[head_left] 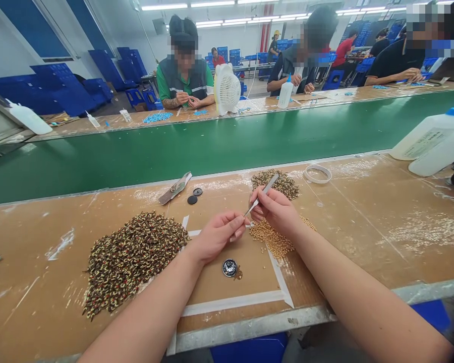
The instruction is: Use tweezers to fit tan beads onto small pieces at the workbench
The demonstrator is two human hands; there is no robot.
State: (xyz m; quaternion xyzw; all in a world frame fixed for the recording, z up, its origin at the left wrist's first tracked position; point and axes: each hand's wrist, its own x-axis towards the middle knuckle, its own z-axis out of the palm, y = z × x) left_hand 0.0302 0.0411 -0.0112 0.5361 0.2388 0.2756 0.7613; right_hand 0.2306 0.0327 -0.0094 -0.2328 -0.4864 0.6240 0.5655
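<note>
My right hand [278, 209] is closed around metal tweezers [269, 184], their tip slanting down to my left fingertips. Thumb and fingers of my left hand [222, 233] are pinched together there; whatever they hold is too small to name. Below the hands, a small round black dish [229, 268] with shiny dark contents rests on the board beside some brown residue [238, 274]. Left of my left hand spreads a large heap of small dark, cream and red pieces [132, 259]. Tan beads [274, 242] lie under my right hand, with a second heap of patterned pieces [283, 184] behind it.
Two black discs [192, 199] and a folded strip [176, 188] lie near the table's far edge. At right stand a white ring [318, 174] and white bottles [426, 136]. A green conveyor belt [166, 151] runs across; beyond it people work near a fan [227, 89].
</note>
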